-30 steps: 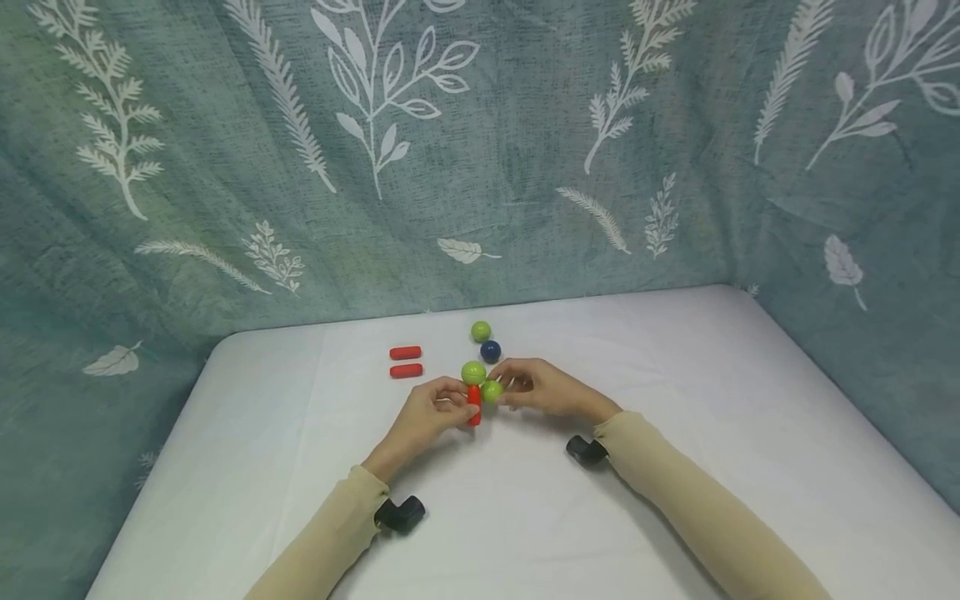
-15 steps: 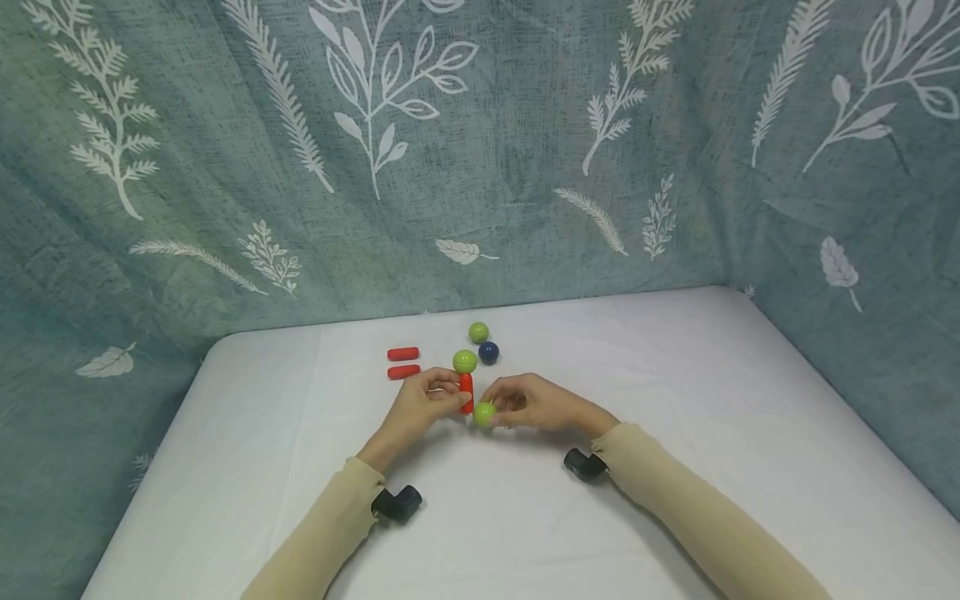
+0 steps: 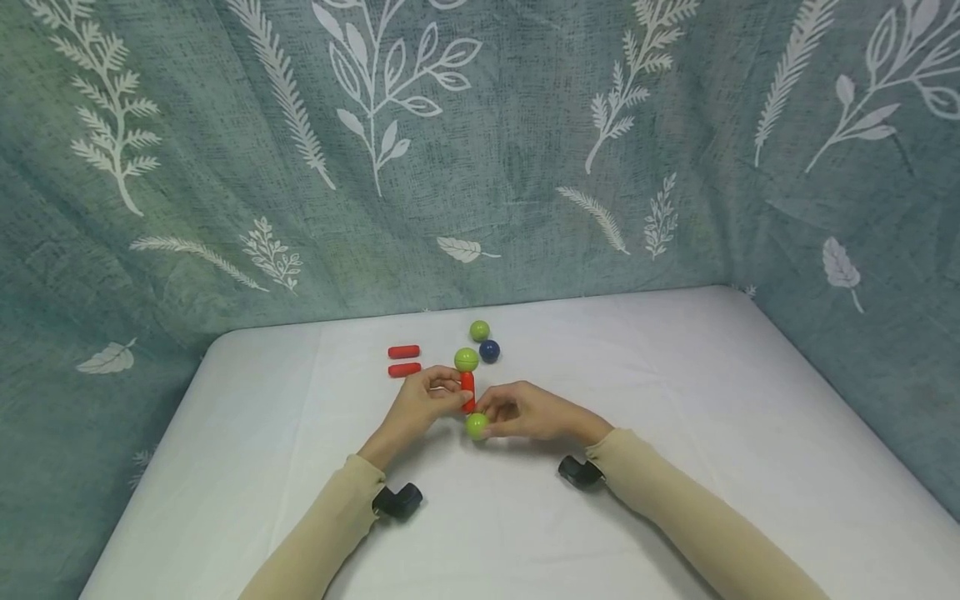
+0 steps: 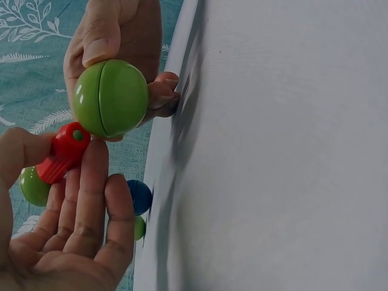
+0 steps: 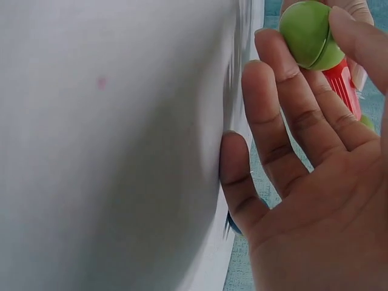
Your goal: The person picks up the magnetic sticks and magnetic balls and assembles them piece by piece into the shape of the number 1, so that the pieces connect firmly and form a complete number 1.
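My left hand point(image 3: 416, 408) pinches a short red rod point(image 3: 468, 392) between thumb and fingers. A green ball point(image 3: 466, 359) sits at the rod's far end. My right hand point(image 3: 536, 412) holds another green ball point(image 3: 476, 427) by thumb and fingertips at the rod's near end. In the left wrist view this seamed ball point(image 4: 110, 98) is up against the red rod point(image 4: 63, 151), whose end shows a small green spot. The right wrist view has the ball point(image 5: 310, 35) between thumb and fingers, partly covering the ribbed red rod point(image 5: 344, 88).
Two red rods point(image 3: 404, 361) lie side by side to the left, beyond my left hand. A dark blue ball point(image 3: 489, 351) and a third green ball point(image 3: 479, 331) lie behind the held parts. A leaf-patterned green cloth point(image 3: 525, 208) hangs behind the white table point(image 3: 637, 350).
My right hand has brought its green ball from beside the red rod round to the rod's near end. My left hand has shifted slightly away and left with the rod.
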`<act>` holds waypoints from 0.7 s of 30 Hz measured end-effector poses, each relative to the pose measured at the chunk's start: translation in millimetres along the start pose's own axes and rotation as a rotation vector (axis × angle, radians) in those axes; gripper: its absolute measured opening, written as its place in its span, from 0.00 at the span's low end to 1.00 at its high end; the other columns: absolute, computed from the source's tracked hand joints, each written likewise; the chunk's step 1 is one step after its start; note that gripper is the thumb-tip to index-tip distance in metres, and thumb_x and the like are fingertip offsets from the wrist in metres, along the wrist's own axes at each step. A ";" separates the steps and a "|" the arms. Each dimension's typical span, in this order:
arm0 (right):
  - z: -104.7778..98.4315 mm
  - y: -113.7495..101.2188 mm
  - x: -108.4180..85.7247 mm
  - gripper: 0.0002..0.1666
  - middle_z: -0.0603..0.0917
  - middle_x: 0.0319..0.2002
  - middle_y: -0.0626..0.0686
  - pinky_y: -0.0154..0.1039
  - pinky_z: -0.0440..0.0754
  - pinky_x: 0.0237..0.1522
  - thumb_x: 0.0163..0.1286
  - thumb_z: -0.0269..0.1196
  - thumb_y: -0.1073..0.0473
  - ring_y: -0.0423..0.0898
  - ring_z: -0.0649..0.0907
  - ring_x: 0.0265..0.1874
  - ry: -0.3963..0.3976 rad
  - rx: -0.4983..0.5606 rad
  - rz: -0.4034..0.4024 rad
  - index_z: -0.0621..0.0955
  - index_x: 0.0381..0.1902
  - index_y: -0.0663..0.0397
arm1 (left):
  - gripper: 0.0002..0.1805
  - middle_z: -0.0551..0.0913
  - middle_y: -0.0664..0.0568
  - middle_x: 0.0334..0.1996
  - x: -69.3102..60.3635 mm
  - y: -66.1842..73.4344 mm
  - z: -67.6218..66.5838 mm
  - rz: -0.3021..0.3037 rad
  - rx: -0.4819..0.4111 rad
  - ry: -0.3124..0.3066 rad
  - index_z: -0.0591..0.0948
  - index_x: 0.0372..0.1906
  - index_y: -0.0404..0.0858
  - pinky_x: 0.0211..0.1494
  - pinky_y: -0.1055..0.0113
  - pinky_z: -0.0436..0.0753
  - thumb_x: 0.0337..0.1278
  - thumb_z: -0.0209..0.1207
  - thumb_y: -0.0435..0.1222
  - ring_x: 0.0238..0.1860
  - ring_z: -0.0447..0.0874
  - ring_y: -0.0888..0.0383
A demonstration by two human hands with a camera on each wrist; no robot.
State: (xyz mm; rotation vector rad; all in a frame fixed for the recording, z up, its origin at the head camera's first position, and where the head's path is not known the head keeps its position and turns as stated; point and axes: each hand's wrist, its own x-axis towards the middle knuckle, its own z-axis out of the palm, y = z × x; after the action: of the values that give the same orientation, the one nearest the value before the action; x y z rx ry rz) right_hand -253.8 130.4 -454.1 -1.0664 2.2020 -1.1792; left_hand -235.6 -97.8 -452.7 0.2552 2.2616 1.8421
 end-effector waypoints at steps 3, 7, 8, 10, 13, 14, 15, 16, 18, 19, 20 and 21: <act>0.5 0.6 0.0 0.15 0.85 0.36 0.46 0.35 0.81 0.46 0.64 0.68 0.55 0.39 0.82 0.37 -0.001 -0.006 -0.001 0.82 0.49 0.50 | 0.16 0.82 0.49 0.39 -6.7 12.6 0.4 -0.001 0.002 -0.007 0.79 0.49 0.30 0.45 0.61 0.84 0.57 0.65 0.31 0.35 0.85 0.62; 1.2 1.0 0.1 0.15 0.85 0.37 0.47 0.34 0.81 0.46 0.65 0.68 0.55 0.40 0.82 0.37 0.002 -0.003 0.002 0.82 0.48 0.51 | 0.15 0.82 0.49 0.38 -16.3 27.5 1.2 0.019 -0.001 -0.012 0.79 0.48 0.29 0.44 0.62 0.83 0.57 0.64 0.31 0.35 0.85 0.62; 1.4 -1.4 -0.2 0.15 0.85 0.37 0.48 0.35 0.81 0.47 0.65 0.68 0.56 0.41 0.83 0.37 0.003 -0.001 0.006 0.82 0.48 0.52 | 0.15 0.82 0.49 0.38 -15.2 26.1 1.0 0.015 -0.003 -0.013 0.79 0.48 0.29 0.44 0.62 0.83 0.57 0.64 0.31 0.35 0.85 0.62; 2.4 -1.7 0.2 0.15 0.85 0.37 0.51 0.37 0.81 0.48 0.65 0.68 0.58 0.43 0.83 0.38 0.005 0.006 0.011 0.82 0.49 0.56 | 0.16 0.82 0.49 0.38 -11.2 19.6 1.3 0.010 -0.004 -0.015 0.78 0.49 0.29 0.44 0.62 0.83 0.57 0.65 0.31 0.34 0.85 0.62; 3.8 -1.9 0.5 0.15 0.86 0.38 0.54 0.37 0.81 0.49 0.64 0.68 0.61 0.44 0.83 0.38 0.011 0.011 0.018 0.81 0.48 0.58 | 0.17 0.82 0.50 0.38 -4.4 8.3 2.4 -0.002 0.001 -0.006 0.79 0.49 0.31 0.43 0.64 0.82 0.57 0.66 0.33 0.33 0.84 0.62; 4.0 -1.7 0.6 0.15 0.86 0.38 0.54 0.37 0.81 0.50 0.65 0.68 0.61 0.44 0.83 0.39 0.012 0.008 0.021 0.81 0.48 0.58 | 0.17 0.82 0.50 0.39 -2.3 4.6 2.6 -0.006 0.004 0.001 0.79 0.50 0.32 0.43 0.64 0.82 0.56 0.66 0.33 0.33 0.84 0.62; 4.4 1.1 1.0 0.14 0.86 0.38 0.53 0.37 0.81 0.49 0.65 0.68 0.60 0.44 0.83 0.38 0.014 0.008 0.021 0.82 0.48 0.57 | 0.17 0.82 0.50 0.39 -1.8 2.7 2.9 -0.004 0.006 0.006 0.79 0.49 0.33 0.42 0.65 0.82 0.56 0.67 0.34 0.33 0.84 0.62; 4.3 1.3 0.8 0.14 0.86 0.38 0.51 0.36 0.81 0.50 0.65 0.68 0.59 0.42 0.83 0.39 0.014 0.010 0.022 0.82 0.48 0.56 | 0.17 0.82 0.50 0.39 -2.2 2.2 3.1 0.000 0.006 0.012 0.79 0.49 0.34 0.42 0.66 0.82 0.56 0.67 0.35 0.33 0.84 0.62; 3.9 2.4 0.4 0.14 0.86 0.38 0.50 0.35 0.81 0.49 0.64 0.68 0.58 0.41 0.83 0.38 0.010 0.014 0.026 0.82 0.46 0.54 | 0.17 0.82 0.49 0.39 -2.2 1.2 3.3 0.006 0.006 0.015 0.79 0.49 0.34 0.41 0.68 0.82 0.55 0.68 0.35 0.33 0.84 0.62; 3.8 2.6 0.3 0.13 0.86 0.38 0.49 0.35 0.81 0.49 0.65 0.68 0.57 0.41 0.83 0.38 0.009 0.016 0.026 0.82 0.46 0.54 | 0.17 0.82 0.49 0.39 -2.3 1.0 3.4 0.010 0.003 0.012 0.79 0.48 0.34 0.40 0.68 0.82 0.55 0.68 0.35 0.33 0.85 0.61; 3.6 2.7 0.2 0.13 0.86 0.37 0.49 0.35 0.81 0.49 0.64 0.68 0.56 0.41 0.83 0.38 0.007 0.016 0.027 0.82 0.46 0.54 | 0.17 0.82 0.49 0.39 -2.3 0.9 3.4 0.015 0.002 0.009 0.79 0.48 0.34 0.40 0.68 0.81 0.55 0.68 0.35 0.33 0.85 0.61; 3.4 2.6 0.0 0.13 0.86 0.37 0.48 0.35 0.81 0.49 0.64 0.68 0.56 0.41 0.83 0.38 0.006 0.015 0.029 0.82 0.45 0.53 | 0.17 0.82 0.48 0.38 -2.2 0.6 3.5 0.021 0.004 0.004 0.79 0.48 0.33 0.40 0.69 0.81 0.55 0.67 0.35 0.33 0.85 0.61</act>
State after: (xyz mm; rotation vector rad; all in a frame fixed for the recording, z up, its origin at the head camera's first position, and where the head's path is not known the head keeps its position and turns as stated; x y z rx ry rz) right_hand -252.7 129.6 -458.2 -1.0229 2.2020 -1.1861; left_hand -232.5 -95.0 -452.7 0.2765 2.2737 1.8504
